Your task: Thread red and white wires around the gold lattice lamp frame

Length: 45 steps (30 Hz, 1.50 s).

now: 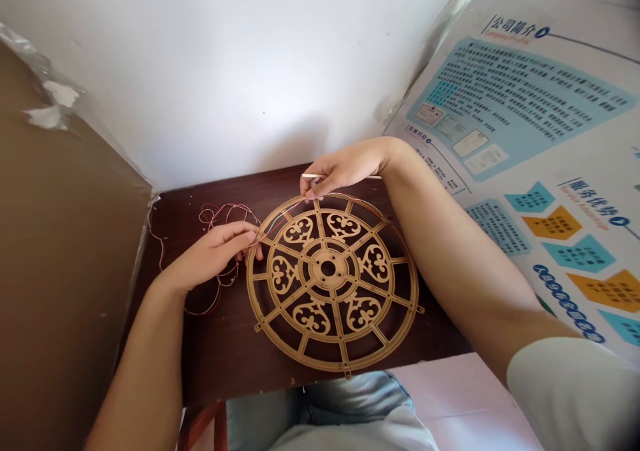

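Nearest the camera, blue jeans (370,392) and a white sleeve (575,384) framed the bottom of the view. At far left stood a brown panel (60,224); beside it, on the dark desk (220,358), lay a loose tangle of thin red and white wire (233,205), seemingly the part left to deal with. Next came the left hand (225,244), its grip closed on the wire at the left rim of a tan openwork wheel (318,269); whether it pinched the rim too could not be told. That wheel lay on the desk between the arms, scrollwork around its hub. Wire spanned its upper-left part between the hands, and a thin strand seemed to follow the upper-right rim, so that stretch looked done; none could be made out along the lower rim, suggesting work only partway through. Farther right, the right hand (345,168) pinched at the top rim, apparently on the wire, its grip also holding a slim stick (312,176). Beyond it hung a printed poster (505,104).
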Tool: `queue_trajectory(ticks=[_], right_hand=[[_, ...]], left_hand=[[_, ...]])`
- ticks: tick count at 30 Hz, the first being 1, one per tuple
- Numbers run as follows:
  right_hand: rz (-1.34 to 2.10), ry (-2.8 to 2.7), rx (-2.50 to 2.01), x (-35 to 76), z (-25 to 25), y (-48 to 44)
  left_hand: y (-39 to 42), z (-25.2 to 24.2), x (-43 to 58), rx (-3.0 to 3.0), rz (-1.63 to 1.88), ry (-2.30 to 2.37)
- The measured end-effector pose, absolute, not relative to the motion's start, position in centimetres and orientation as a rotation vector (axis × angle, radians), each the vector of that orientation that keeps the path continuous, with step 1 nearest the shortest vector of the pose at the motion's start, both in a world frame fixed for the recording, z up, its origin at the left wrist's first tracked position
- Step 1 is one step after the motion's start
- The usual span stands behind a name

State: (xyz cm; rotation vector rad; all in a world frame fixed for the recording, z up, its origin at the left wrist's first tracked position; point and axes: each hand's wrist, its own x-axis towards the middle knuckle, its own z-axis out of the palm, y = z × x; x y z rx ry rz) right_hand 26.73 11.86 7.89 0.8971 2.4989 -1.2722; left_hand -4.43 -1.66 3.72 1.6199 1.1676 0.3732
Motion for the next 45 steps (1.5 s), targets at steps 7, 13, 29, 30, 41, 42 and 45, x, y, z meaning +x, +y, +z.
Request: queue_trajectory(ticks=[7, 13, 29, 30, 41, 42, 45], right_hand=[[-1.307, 2.540, 0.959, 27.7, 8.1, 12.0], [-1.257, 2.547, 1.071, 28.9, 8.2, 12.5], [-1.650, 2.559, 1.317, 31.3, 7.3, 13.2], [-1.701, 2.544, 1.319, 31.4, 7.2, 13.2], [-2.188, 2.191, 1.497, 33.5, 4.2, 14.9], [-2.202, 2.171, 1.509, 33.6, 4.0, 15.0], [-2.232, 2.108, 1.542, 34.0, 3.5, 15.3]], left_hand=[[-1.1, 2.6, -4.1, 1.596, 0.728, 1.318], [-1.1, 2.2, -4.4, 1.709, 0.821, 1.451], [-1.0, 1.5, -4.3, 1.856, 0.899, 1.434], [-1.0, 1.5, -4.4, 1.856, 0.884, 1.417], [-0.4, 0.7, -5.1, 1.764, 0.778, 1.370], [-0.3, 0.7, -5.1, 1.754, 0.749, 1.380], [-0.4, 0.8, -5.3, 1.741, 0.682, 1.383]])
